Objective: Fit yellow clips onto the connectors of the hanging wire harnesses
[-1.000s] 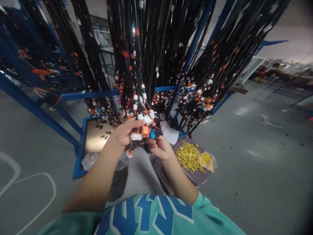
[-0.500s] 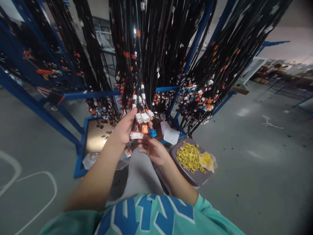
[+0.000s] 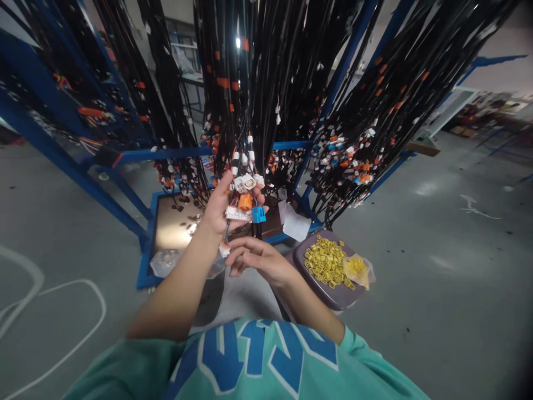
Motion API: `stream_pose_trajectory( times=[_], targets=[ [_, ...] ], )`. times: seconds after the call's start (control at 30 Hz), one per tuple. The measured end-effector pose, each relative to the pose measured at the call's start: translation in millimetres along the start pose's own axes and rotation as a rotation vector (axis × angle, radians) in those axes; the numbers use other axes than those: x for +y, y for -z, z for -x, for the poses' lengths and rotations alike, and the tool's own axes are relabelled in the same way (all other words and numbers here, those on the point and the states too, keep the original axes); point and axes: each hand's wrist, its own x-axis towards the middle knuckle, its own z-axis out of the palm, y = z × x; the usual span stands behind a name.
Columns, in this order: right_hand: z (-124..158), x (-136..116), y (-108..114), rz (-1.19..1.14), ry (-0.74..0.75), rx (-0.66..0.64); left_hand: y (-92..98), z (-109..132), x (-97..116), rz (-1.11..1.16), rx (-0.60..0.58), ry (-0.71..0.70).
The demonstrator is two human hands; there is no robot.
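Note:
My left hand [image 3: 219, 208] is closed round a cluster of harness connectors [image 3: 245, 203]: white, orange and one blue plug on the ends of black wire bundles hanging from above. A small white and orange plug [image 3: 224, 249] dangles just below that hand. My right hand [image 3: 256, 259] hovers a little below the cluster, palm down, fingers loosely curled with nothing visible in them. A round purple tray [image 3: 333, 294] holding a heap of small yellow clips [image 3: 327, 260] sits to the right of my right hand.
Many black wire harnesses [image 3: 291, 83] hang from a blue steel rack [image 3: 70, 166] ahead. A brown board [image 3: 175, 225] lies in the rack's base, with a clear plastic bag [image 3: 164, 262] at its front. White paper [image 3: 296, 225] lies by the tray. Grey concrete floor surrounds it all.
My right hand let go of the connectors and dropped below the cluster. My left hand lifted the cluster slightly and still holds it.

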Motion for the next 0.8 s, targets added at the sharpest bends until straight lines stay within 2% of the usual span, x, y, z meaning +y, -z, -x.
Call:
stream_pose_trajectory(
  times=[0.27, 0.6, 0.8],
  targets=[
    [2, 0, 1, 0.038, 0.024, 0.098, 9.0, 9, -3, 0.019, -0.038, -0.099],
    [4, 5, 8, 0.035, 0.007, 0.215, 24.2, 35, 23, 0.06, -0.01, -0.141],
    [3, 8, 9, 0.036, 0.011, 0.242, 27.5, 40, 28, 0.085, 0.038, -0.166]
  ],
)
